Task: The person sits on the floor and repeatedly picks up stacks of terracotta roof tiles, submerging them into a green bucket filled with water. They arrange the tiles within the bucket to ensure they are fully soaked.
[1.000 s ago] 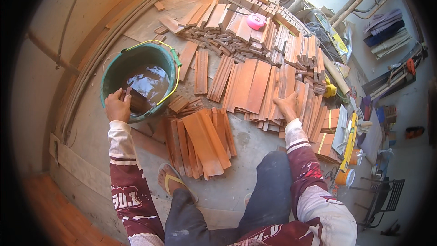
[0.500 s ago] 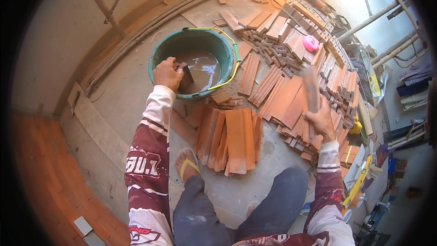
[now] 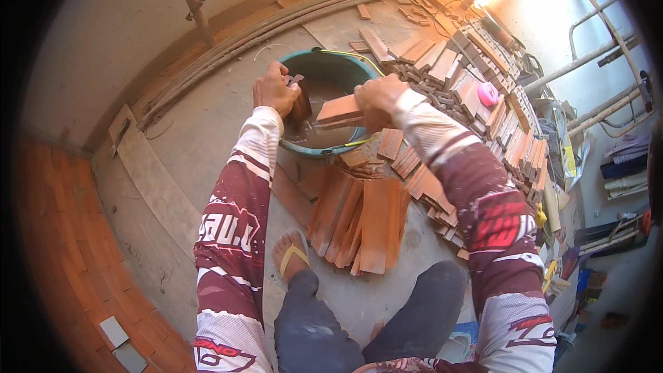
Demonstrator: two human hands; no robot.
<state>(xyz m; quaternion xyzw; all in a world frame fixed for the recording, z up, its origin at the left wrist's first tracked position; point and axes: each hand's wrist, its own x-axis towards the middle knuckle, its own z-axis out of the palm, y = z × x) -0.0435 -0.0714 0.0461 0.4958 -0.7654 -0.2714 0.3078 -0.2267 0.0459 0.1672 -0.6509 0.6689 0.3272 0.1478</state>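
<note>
A green bucket (image 3: 318, 150) with a yellow wire handle stands on the floor, holding murky brown water. At its left rim my left hand (image 3: 276, 91) grips dark wet tiles (image 3: 302, 107), their lower ends down in the bucket. My right hand (image 3: 380, 100) is closed around reddish-brown tiles (image 3: 340, 110), held nearly level over the bucket's right side; how many cannot be told. Just in front of the bucket, a bundle of long orange tiles (image 3: 359, 224) leans on the floor, touched by neither hand.
Stacks of terracotta tiles (image 3: 476, 100) spread to the right, with a pink round object (image 3: 487, 94) on top. Metal scaffold tubes (image 3: 580, 59) stand at the far right. Along the wall lie long pipes (image 3: 228, 52). Orange tiled flooring (image 3: 76, 249) covers the lower left.
My right hand has swung left from the tile stacks to the bucket, bringing tiles along. The left hand still grips its wet tiles at the rim. The whole view has shifted slightly.
</note>
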